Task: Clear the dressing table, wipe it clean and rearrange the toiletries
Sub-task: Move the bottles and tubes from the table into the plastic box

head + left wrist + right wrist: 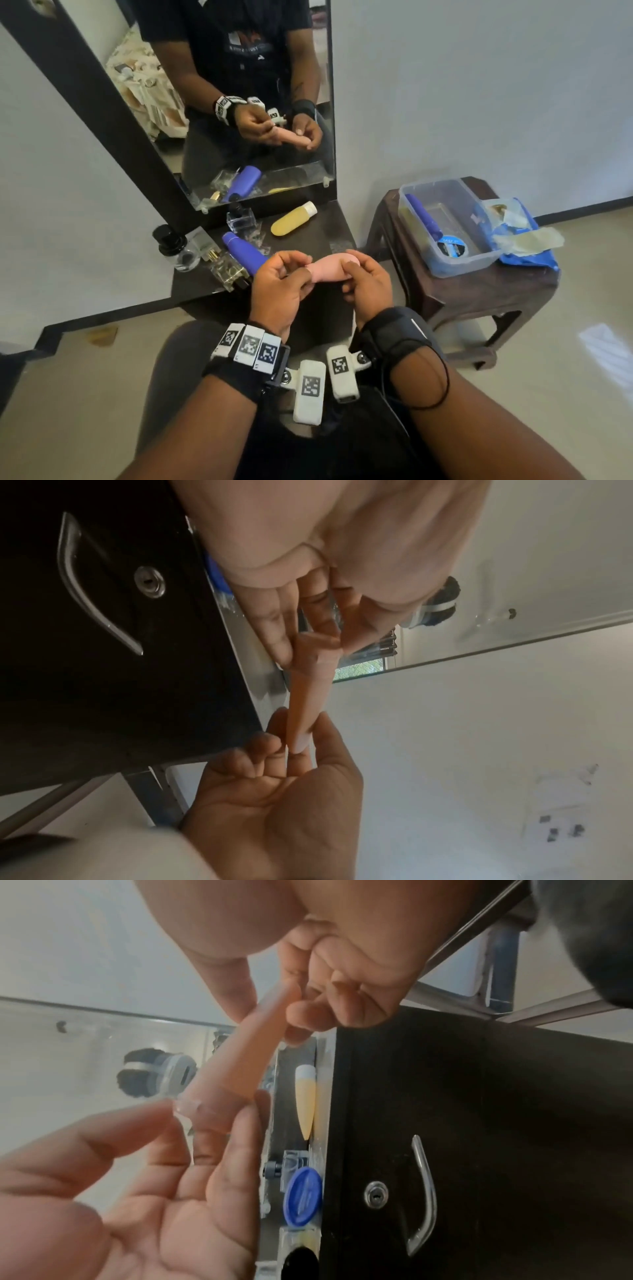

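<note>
I hold a soft pink tube (329, 270) level above the front of the dark dressing table (318, 236). My left hand (291, 270) pinches its left end, where the right wrist view shows a clear cap (190, 1107). My right hand (352, 274) pinches the other end. In the left wrist view the pink tube (308, 702) runs from my left hand's fingers (274, 631) down to my right hand (298, 748). On the table lie a blue bottle (245, 253), a yellow bottle with a white cap (293, 219) and clear glass perfume bottles (239, 219).
A black-capped jar (169, 240) stands at the table's left end below the mirror (205, 102). To the right, a brown stool (479, 291) carries a clear plastic tub (479, 253) holding a blue bottle and a round tin, beside a blue cloth (527, 253). A drawer handle (424, 1196) is on the table's front.
</note>
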Available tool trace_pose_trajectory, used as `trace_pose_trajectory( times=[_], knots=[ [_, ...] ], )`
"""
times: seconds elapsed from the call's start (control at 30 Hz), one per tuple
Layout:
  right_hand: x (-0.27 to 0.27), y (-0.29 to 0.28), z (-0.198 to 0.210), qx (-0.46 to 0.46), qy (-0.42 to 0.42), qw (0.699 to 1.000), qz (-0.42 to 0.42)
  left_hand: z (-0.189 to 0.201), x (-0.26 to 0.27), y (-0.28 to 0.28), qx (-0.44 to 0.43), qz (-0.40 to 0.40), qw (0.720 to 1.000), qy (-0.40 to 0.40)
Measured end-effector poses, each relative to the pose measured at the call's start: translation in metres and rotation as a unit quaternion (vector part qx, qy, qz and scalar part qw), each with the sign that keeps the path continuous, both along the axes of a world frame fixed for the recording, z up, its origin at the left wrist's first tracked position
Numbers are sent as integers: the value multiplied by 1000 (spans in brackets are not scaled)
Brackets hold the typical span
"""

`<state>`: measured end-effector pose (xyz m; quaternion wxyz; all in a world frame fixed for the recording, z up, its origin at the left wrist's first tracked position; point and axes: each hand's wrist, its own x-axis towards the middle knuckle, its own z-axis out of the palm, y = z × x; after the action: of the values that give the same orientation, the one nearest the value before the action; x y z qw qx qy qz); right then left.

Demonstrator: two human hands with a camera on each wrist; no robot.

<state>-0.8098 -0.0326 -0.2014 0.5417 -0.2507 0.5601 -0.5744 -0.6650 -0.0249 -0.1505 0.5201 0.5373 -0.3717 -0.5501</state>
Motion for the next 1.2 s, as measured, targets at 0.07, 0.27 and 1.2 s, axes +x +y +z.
trace_pose_trajectory(
  times=[0.07,0.27,1.2],
  knots=[
    [-6,7,1,13,-19,999,-37,-4,-8,6,1,-29,1000,8],
    [-33,40,20,21,-16,990,-138,-2,-30,31,-3,-122,992,5],
    [-142,-75,-7,-12,41,933,-358,1,17,-47,-62,-115,746,-653]
  ],
)
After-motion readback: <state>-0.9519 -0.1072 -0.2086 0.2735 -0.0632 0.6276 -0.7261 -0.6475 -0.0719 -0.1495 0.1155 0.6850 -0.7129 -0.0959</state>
